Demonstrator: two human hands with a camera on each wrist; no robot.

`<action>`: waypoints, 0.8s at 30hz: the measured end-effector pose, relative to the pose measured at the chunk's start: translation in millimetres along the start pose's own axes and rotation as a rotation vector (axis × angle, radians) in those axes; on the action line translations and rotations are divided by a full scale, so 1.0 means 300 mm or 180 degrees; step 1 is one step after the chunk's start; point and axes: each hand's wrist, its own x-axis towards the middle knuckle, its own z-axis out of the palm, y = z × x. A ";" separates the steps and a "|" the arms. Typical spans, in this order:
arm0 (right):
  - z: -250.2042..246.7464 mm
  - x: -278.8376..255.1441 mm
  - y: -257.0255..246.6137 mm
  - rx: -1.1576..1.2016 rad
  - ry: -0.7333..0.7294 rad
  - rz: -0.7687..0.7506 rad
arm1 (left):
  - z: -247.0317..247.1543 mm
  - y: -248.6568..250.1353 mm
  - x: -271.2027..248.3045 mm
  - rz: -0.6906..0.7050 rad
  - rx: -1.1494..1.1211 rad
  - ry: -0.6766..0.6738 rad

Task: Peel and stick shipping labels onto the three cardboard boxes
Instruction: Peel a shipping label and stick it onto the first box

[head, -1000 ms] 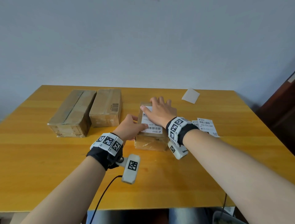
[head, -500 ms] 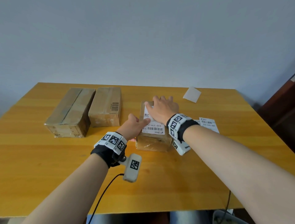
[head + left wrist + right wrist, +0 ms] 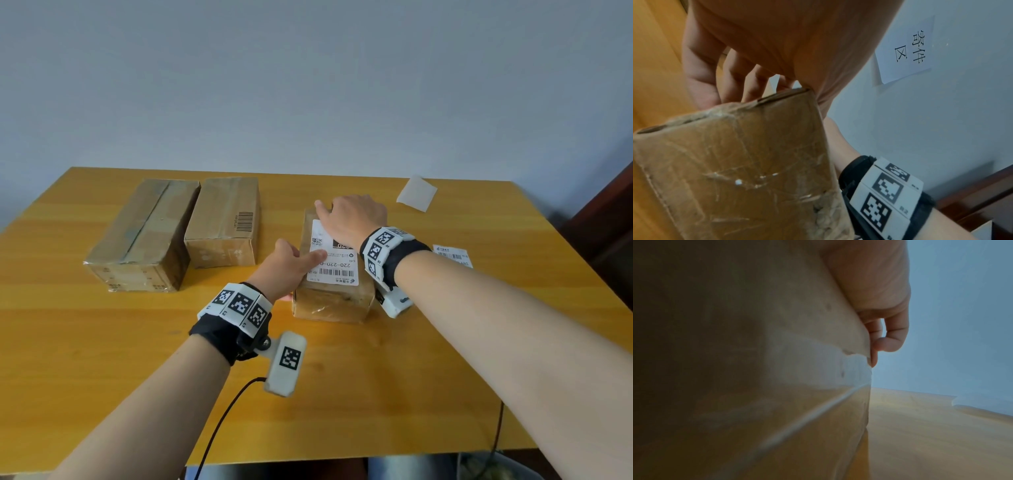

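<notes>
Mid-table, the small brown cardboard box [image 3: 330,301] carries a white shipping label [image 3: 334,265]; the right hand [image 3: 356,217] presses flat, the left hand [image 3: 291,265] steadies with its thumb, bonding the adhesive.

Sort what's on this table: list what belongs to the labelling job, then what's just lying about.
Job:
- labelled box
- white label, pressed by left hand and right hand
- two unlabelled boxes
- spare labels

Lying about:
- blank paper, possibly peeled backing
- wall sign
</notes>
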 end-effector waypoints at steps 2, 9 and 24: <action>0.002 0.007 0.001 0.0006 0.0045 -0.0001 | 0.001 -0.004 0.000 0.0013 -0.0041 0.0010; -0.003 0.029 0.004 0.0077 0.0143 0.0005 | 0.004 -0.009 -0.005 0.0085 -0.0040 0.0099; 0.005 0.090 0.028 0.0232 0.0468 -0.0052 | 0.004 -0.008 -0.014 0.0071 -0.0096 0.0145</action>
